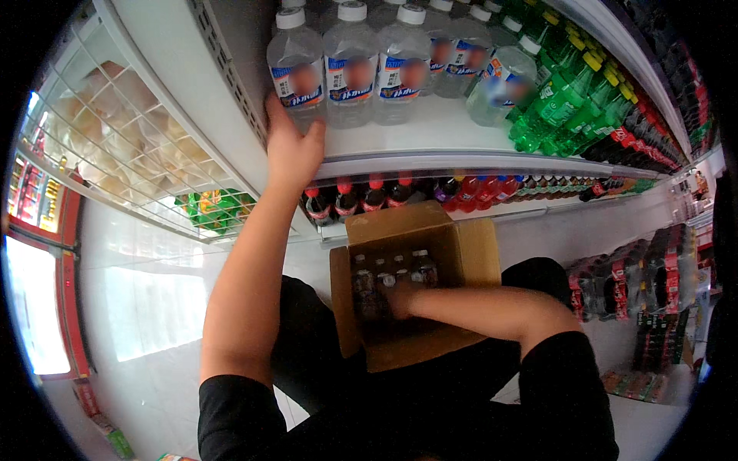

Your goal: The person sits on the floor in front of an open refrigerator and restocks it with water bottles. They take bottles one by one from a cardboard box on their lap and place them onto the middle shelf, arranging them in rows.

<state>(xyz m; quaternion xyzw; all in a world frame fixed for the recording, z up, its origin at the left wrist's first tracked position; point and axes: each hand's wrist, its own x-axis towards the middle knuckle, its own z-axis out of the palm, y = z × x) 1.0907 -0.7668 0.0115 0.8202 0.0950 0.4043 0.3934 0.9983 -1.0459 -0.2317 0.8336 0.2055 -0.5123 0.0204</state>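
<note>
My left hand (pixel 295 141) is around the lower part of a clear plastic drink bottle (pixel 295 75) with a white cap, at the left end of the shelf (pixel 415 129). Beside it stand several like bottles (pixel 350 72) with blue and white labels. My right hand (pixel 399 297) reaches down into an open cardboard box (pixel 398 226) between my knees. Several white-capped bottles (pixel 424 268) stand upright in the box. The right hand is blurred and dark, its fingers by a bottle cap (pixel 386 280); whether they grip it does not show.
Green bottles with yellow caps (pixel 556 106) stand further right on the shelf. Dark cola bottles (pixel 346 201) and red drinks (pixel 487 190) fill the shelf below. A white wire rack (pixel 132 132) with bagged goods is at the left. Shrink-wrapped cola packs (pixel 622 276) sit at the right.
</note>
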